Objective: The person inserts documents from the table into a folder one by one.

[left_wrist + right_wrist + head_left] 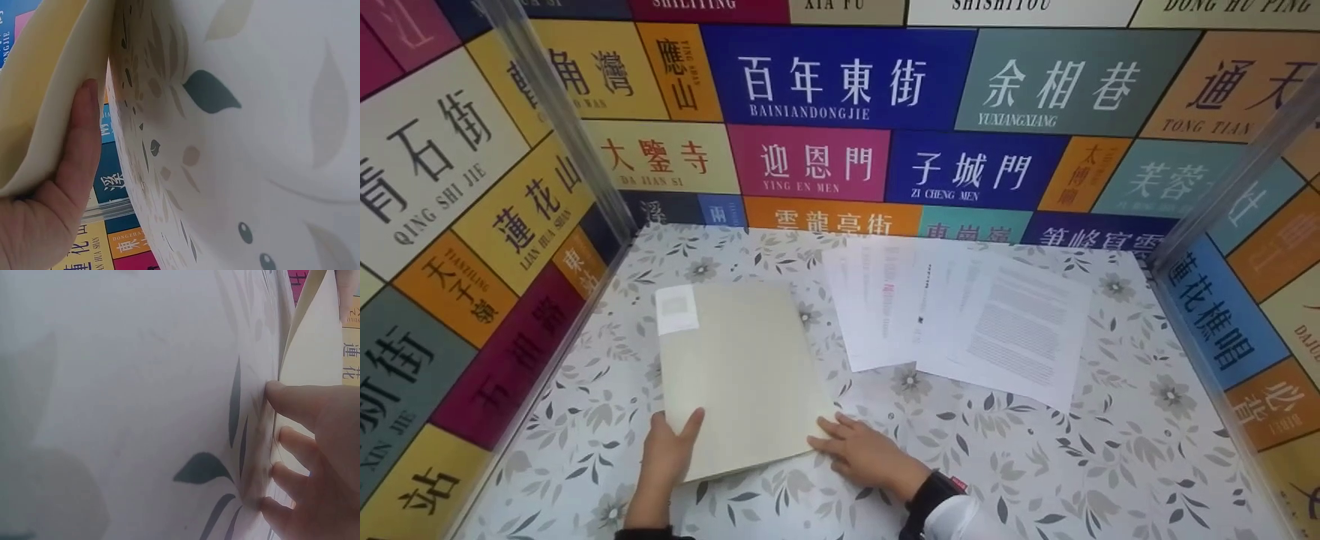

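The head view looks forward and down from above onto the floral-patterned table [1035, 465], far enough back to take in both hands and the sign-covered walls. The left wrist view sits very close, low beside the left hand [50, 208], facing along the table toward the far wall, the pale beige card folder [39, 84] against the fingers [79, 140]. The right wrist view is just as tight, behind the right hand [320, 455]. All three share that folder's near edge.
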